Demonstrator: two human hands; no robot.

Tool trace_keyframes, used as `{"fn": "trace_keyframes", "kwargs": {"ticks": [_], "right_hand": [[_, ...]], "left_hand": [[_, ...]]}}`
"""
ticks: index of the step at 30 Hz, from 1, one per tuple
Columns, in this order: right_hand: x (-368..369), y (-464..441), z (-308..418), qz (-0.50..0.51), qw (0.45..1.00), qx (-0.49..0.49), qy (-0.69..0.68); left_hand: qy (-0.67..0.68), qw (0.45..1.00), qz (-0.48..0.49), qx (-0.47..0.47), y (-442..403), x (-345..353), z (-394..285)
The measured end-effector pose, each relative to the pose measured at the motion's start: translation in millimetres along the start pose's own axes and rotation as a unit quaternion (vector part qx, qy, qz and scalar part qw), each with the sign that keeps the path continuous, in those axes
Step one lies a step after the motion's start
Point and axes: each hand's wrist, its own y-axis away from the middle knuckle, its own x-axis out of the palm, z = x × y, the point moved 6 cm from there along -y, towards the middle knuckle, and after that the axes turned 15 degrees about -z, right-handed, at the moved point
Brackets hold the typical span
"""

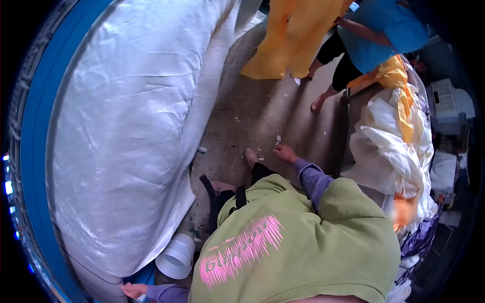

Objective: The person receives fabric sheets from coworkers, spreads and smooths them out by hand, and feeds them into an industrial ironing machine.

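My left hand [134,290] is at the lower left, beside the near corner of a table draped in shiny white fabric [131,126]. Its fingers reach toward the table's edge, apart, with nothing visible in them. Away from the table, my right hand [286,153] hangs over the brown floor [237,116], its fingers loosely curled in and nothing visible in them. The fabric spreads in soft wrinkles along the table, and its right edge hangs down beside the floor.
A white bucket [176,256] stands near the table's lower end. At the top, a person in a blue shirt [384,35] holds yellow-orange fabric [290,40]. White and orange cloth [394,131] is heaped on the right. Small scraps dot the floor.
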Motion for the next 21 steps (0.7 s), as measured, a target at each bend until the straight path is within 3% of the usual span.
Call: {"fn": "trace_keyframes", "kwargs": {"ticks": [2,6,9,12,13,14,15,17,19,21], "right_hand": [[-0.7,8.6,4.0,0.02,0.998,0.059,-0.03],[-18.0,35.9,-9.0,0.079,0.976,0.193,-0.057],[-25.9,43.0,-51.0,-0.042,0.94,0.303,-0.15],[-85.2,29.0,-75.0,-0.29,0.915,0.25,-0.123],[-113.8,21.9,-70.5,-0.319,0.891,0.252,-0.204],[-156.9,13.9,-46.8,-0.344,0.859,0.252,-0.285],[-193.4,4.8,-34.0,-0.402,0.82,0.259,-0.315],[-263.4,-18.2,-13.1,-0.474,0.787,0.183,-0.351],[-311.4,-43.4,15.4,-0.493,0.782,0.104,-0.368],[-327.7,-65.7,46.4,-0.464,0.809,0.045,-0.359]], "left_hand": [[-0.008,0.995,-0.013,-0.099,29.8,-8.2,42.4],[-0.092,0.932,0.2,-0.289,188.9,18.1,110.6],[-0.126,0.832,0.349,-0.413,312.3,26.3,127.2],[-0.12,0.708,0.451,-0.531,420.7,27.6,127.0],[-0.098,0.672,0.481,-0.555,453.8,36.0,117.7],[-0.072,0.644,0.626,-0.435,480.1,42.7,34.4],[-0.063,0.614,0.688,-0.381,501.1,53.3,-20.1],[-0.02,0.574,0.767,-0.287,537.8,79.0,-102.8],[0.016,0.528,0.831,-0.173,572.7,84.4,-199.7],[0.101,0.426,0.888,-0.139,615.9,68.7,-292.0]]}}
